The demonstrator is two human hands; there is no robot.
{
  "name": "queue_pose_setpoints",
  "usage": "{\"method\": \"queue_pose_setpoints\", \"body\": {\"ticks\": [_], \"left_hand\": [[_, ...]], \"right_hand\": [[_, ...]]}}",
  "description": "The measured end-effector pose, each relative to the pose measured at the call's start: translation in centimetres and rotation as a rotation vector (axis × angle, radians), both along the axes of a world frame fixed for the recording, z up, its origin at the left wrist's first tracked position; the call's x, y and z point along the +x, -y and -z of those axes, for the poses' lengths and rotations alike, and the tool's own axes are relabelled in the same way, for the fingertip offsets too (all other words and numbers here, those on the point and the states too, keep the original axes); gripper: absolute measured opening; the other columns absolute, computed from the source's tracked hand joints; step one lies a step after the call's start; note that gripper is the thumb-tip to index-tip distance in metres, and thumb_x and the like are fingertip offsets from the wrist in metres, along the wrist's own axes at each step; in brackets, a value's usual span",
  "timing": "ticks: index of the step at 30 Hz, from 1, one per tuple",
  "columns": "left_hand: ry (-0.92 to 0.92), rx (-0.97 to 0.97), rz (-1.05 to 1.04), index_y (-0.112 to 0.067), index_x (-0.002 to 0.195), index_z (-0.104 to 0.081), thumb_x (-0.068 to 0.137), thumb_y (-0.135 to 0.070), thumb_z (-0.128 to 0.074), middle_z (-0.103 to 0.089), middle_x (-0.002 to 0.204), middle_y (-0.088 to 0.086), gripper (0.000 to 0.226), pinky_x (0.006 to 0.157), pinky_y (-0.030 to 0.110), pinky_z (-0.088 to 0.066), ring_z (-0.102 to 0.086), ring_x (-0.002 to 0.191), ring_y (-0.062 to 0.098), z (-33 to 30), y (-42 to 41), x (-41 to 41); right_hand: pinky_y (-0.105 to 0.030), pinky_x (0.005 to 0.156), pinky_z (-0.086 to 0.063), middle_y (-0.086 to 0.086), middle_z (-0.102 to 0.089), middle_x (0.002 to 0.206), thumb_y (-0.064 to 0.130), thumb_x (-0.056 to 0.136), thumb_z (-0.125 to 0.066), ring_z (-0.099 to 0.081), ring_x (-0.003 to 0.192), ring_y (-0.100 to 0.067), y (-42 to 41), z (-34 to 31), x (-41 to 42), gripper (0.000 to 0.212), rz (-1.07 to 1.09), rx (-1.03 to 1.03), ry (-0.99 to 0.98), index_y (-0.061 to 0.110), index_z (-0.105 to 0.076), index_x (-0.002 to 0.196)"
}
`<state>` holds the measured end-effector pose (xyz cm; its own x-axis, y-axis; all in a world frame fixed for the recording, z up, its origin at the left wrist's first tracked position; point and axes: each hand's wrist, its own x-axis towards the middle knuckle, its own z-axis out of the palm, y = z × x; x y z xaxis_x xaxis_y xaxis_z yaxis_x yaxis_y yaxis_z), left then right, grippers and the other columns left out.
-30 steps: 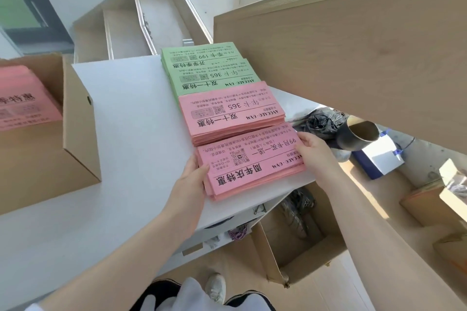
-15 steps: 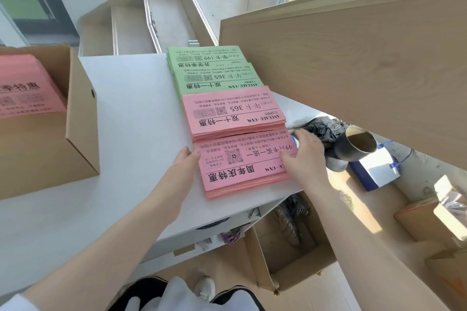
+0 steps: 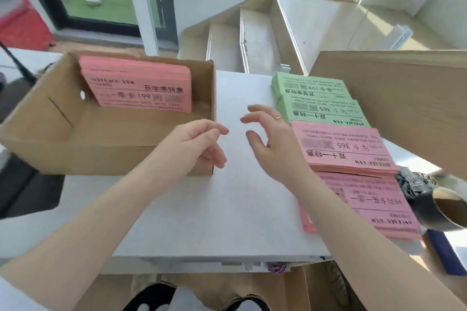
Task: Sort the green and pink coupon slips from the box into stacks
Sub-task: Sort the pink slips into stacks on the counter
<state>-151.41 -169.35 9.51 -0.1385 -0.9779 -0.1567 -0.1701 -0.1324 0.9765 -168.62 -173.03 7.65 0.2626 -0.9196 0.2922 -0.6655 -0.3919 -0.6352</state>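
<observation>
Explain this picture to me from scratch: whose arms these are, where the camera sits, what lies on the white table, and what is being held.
There is no machine here. A person wears one wide-angle camera on the head, looking forward and down, so the two bare arms reaching in from the bottom are their own.

The left hand and the right hand, with a ring on one finger, both hover above the white table with loosely curled fingers. Neither holds anything.

On the left stands an open brown cardboard box, with a bundle of pink coupon slips leaning at its far end. On the right, four sorted stacks run in a row: two green stacks farthest away, then a pink stack, then another pink stack nearest the person, partly behind the right forearm.
</observation>
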Motion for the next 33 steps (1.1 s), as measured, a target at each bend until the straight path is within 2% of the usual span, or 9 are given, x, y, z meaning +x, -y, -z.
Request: {"method": "queue_pose_setpoints", "body": {"ticks": [4, 8, 12, 16, 18, 21, 26, 30, 33], "left_hand": [[-0.013, -0.059, -0.032, -0.015, 0.095, -0.064, 0.095, -0.009, -0.044, -0.064, 0.060, 0.002, 0.021, 0.041, 0.018, -0.037, -0.054, 0.048, 0.012, -1.9, 1.3, 7.3], [0.112, -0.147, -0.063, -0.020, 0.092, -0.064, 0.094, -0.010, -0.046, -0.066, 0.061, -0.002, 0.021, 0.048, 0.018, -0.042, -0.057, 0.052, 0.009, -3.0, 4.6, 14.8], [0.631, -0.427, -0.047, -0.023, 0.100, -0.061, 0.092, -0.016, -0.051, -0.068, 0.082, -0.010, 0.015, 0.072, 0.025, -0.049, -0.061, 0.072, 0.009, -2.2, 9.3, 22.0], [1.025, -0.686, 0.183, -0.008, 0.122, -0.057, 0.090, -0.008, -0.050, -0.062, 0.120, 0.008, 0.033, 0.090, 0.036, -0.043, -0.055, 0.111, 0.026, -1.1, 13.0, 26.3], [1.053, -0.639, 0.278, -0.008, 0.132, -0.049, 0.091, -0.011, -0.050, -0.054, 0.132, 0.007, 0.040, 0.099, 0.034, -0.037, -0.046, 0.123, 0.024, -0.3, 13.8, 27.1], [1.035, -0.618, 0.330, -0.011, 0.137, -0.042, 0.091, -0.019, -0.052, -0.044, 0.140, 0.004, 0.048, 0.106, 0.032, -0.030, -0.036, 0.130, 0.022, 0.8, 14.5, 27.7], [1.053, -0.639, 0.327, -0.015, 0.139, -0.040, 0.091, -0.026, -0.051, -0.040, 0.144, 0.002, 0.050, 0.107, 0.033, -0.031, -0.035, 0.133, 0.019, 1.4, 15.3, 27.9], [1.059, -0.625, 0.330, -0.016, 0.140, -0.037, 0.088, -0.031, -0.054, -0.038, 0.146, 0.001, 0.056, 0.106, 0.032, -0.030, -0.033, 0.134, 0.018, 1.6, 15.4, 27.8], [1.050, -0.617, 0.328, -0.017, 0.142, -0.034, 0.085, -0.037, -0.057, -0.034, 0.148, 0.000, 0.064, 0.108, 0.032, -0.028, -0.030, 0.136, 0.017, 1.6, 15.4, 27.8]], "right_hand": [[0.001, 0.088, -0.027, -0.004, -0.056, 0.111, 0.002, 0.082, -0.054, -0.054, 0.102, -0.015, 2.4, -1.7, 7.4, 0.023, -0.063, -0.088, 0.030, 0.007, -0.064, 0.102], [-0.006, 0.080, -0.031, -0.002, -0.054, 0.116, 0.007, 0.085, -0.056, -0.049, 0.092, -0.008, 5.1, -3.0, 13.9, 0.025, -0.060, -0.099, -0.045, 0.009, -0.061, 0.109], [-0.027, 0.105, -0.030, -0.004, -0.047, 0.135, 0.014, 0.089, -0.055, -0.040, 0.126, -0.022, 8.1, -2.6, 19.3, 0.038, -0.067, -0.069, -0.281, 0.009, -0.054, 0.126], [-0.043, 0.097, -0.042, -0.018, -0.052, 0.131, 0.006, 0.082, -0.059, -0.049, 0.118, -0.036, 10.2, -1.3, 23.0, 0.040, -0.082, -0.164, -0.535, 0.001, -0.056, 0.122], [-0.047, 0.086, -0.052, -0.023, -0.058, 0.119, 0.007, 0.067, -0.072, -0.058, 0.106, -0.040, 11.0, 0.0, 24.0, 0.048, -0.061, -0.203, -0.669, -0.002, -0.060, 0.112], [-0.046, 0.085, -0.051, -0.021, -0.060, 0.115, 0.017, 0.056, -0.080, -0.059, 0.106, -0.039, 11.7, 1.6, 25.0, 0.065, -0.010, -0.234, -0.831, -0.002, -0.060, 0.115], [-0.042, 0.090, -0.047, -0.016, -0.061, 0.109, 0.004, 0.077, -0.038, -0.052, 0.106, -0.033, 12.0, 2.5, 24.7, 0.046, 0.023, -0.509, -0.858, 0.000, -0.058, 0.118], [-0.038, 0.085, -0.048, -0.011, -0.063, 0.099, 0.003, 0.077, -0.035, -0.058, 0.097, -0.030, 11.5, 2.3, 24.3, 0.039, -0.003, -0.616, -0.861, 0.005, -0.064, 0.104], [-0.036, 0.071, -0.052, -0.009, -0.064, 0.091, 0.001, 0.073, -0.038, -0.063, 0.085, -0.029, 11.3, 2.2, 24.4, 0.028, -0.049, -0.533, -0.869, 0.009, -0.062, 0.085]]}}
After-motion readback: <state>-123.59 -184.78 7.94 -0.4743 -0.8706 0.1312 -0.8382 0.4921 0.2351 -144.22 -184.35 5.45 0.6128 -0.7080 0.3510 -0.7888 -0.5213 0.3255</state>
